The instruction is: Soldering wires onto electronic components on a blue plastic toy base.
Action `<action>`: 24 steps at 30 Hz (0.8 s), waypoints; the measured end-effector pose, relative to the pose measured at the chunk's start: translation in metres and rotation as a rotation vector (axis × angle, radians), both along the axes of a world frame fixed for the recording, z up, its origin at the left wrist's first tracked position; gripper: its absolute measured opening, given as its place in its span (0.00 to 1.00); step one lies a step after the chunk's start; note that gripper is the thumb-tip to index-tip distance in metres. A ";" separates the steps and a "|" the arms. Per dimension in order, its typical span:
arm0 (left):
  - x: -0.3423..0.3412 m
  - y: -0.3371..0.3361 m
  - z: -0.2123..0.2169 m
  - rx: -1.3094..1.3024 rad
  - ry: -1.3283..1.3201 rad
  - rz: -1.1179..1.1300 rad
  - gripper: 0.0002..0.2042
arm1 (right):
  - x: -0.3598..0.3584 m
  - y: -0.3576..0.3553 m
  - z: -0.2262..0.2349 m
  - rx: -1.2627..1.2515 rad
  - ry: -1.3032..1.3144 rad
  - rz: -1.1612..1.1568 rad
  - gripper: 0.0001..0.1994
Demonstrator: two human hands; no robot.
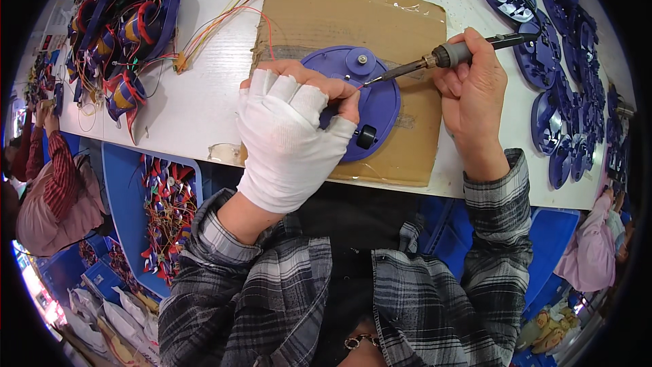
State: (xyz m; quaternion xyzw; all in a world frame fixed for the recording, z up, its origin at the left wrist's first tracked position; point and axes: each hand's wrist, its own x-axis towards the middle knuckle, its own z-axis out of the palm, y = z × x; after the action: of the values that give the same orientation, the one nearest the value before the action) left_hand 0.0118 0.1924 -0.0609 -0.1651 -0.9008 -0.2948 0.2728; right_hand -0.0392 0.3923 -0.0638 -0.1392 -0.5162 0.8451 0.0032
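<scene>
Leftmost, a heap of wired parts (125, 24) lies on the white table (197, 95). Next, the gloved left hand (292, 132) pinches a thin wire against the purple disc (370, 98) on cardboard (353, 17). Rightward, the right hand (472, 92) grips a soldering iron (435, 60), tip touching the disc.

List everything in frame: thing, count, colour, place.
purple disc: one, purple, on the cardboard, centre
soldering iron: one, grey and black, tip at the disc
cardboard sheet: one, brown, on the white table
purple parts row: many, purple, right side
wired assemblies: a pile, mixed colours, upper left
blue bin: one, below table, left
left hand: white fingerless glove, on the disc
right hand: bare, gripping the iron
</scene>
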 end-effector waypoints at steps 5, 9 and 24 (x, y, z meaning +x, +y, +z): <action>-0.001 0.000 0.001 0.002 -0.010 -0.009 0.10 | 0.000 0.000 -0.002 -0.005 0.002 0.007 0.13; 0.000 0.001 0.002 -0.006 -0.018 -0.001 0.10 | 0.000 -0.002 0.000 0.002 0.004 0.000 0.13; -0.001 0.001 0.001 -0.014 -0.006 0.013 0.09 | 0.000 0.000 -0.001 -0.021 0.002 0.003 0.12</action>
State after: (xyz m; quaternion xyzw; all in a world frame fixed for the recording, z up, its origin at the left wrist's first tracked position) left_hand 0.0104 0.1935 -0.0594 -0.1605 -0.9047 -0.2870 0.2710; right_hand -0.0389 0.3925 -0.0651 -0.1378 -0.5076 0.8505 0.0010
